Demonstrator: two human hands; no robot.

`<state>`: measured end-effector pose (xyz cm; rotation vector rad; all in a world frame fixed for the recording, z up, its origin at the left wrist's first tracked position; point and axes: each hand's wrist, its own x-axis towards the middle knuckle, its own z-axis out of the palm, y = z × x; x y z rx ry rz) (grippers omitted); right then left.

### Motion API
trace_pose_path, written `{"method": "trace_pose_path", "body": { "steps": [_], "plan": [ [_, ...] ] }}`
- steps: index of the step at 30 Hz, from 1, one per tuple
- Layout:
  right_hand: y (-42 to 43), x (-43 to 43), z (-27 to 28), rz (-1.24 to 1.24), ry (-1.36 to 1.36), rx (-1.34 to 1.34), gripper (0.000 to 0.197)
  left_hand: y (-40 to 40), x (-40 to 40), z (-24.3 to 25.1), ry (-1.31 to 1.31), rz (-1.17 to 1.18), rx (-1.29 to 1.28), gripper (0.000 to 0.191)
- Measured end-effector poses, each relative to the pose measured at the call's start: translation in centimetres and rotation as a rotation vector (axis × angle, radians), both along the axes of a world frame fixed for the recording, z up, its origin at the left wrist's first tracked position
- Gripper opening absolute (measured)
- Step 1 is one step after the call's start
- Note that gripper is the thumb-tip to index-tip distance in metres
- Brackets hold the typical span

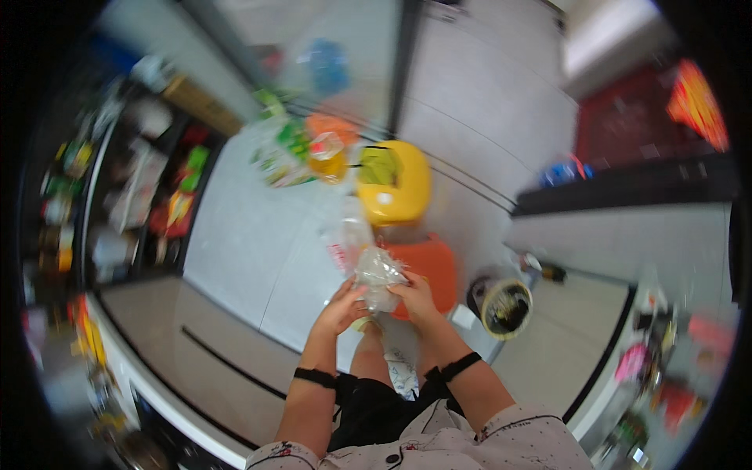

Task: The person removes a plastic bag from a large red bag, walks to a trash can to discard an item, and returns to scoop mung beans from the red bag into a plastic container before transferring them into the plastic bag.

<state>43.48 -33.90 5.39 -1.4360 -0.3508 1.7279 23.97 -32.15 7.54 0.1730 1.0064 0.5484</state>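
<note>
Between my two hands is a crumpled clear plastic bag (379, 276). On its left side, my left hand (341, 308) has its fingers curled against the plastic. My right hand (417, 296) pinches the opposite side with thumb and fingers. Below and behind the bag is an orange plastic stool (432, 273). Another thin plastic bag with red print (349, 235) lies on the floor just beyond my hands. The picture is blurred, and I cannot tell whether the held bag contains anything.
A yellow stool (411, 176) stands beyond the orange one, near a jug of yellow liquid (329, 160) and a green-and-white bag (285, 147). To the right is a waste bin (529, 311) with a pale rim. Open shelves (135, 194) line the left; a glass sliding door (364, 53) is ahead.
</note>
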Motion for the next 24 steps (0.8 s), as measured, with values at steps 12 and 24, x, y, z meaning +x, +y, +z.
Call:
{"method": "trace_pose_path", "body": {
  "steps": [12, 24],
  "plan": [
    [-21.4, 28.8, -19.4, -0.972, -0.986, -0.577, 0.053, -1.7, 18.7, -7.7, 0.353, -0.582, 0.066, 0.042],
    [-19.9, 36.4, -31.2, 0.407, -1.254, -0.721, 0.032, -7.0, 26.7, -16.1, 0.510, -0.758, -0.029, 0.040]
  ]
}}
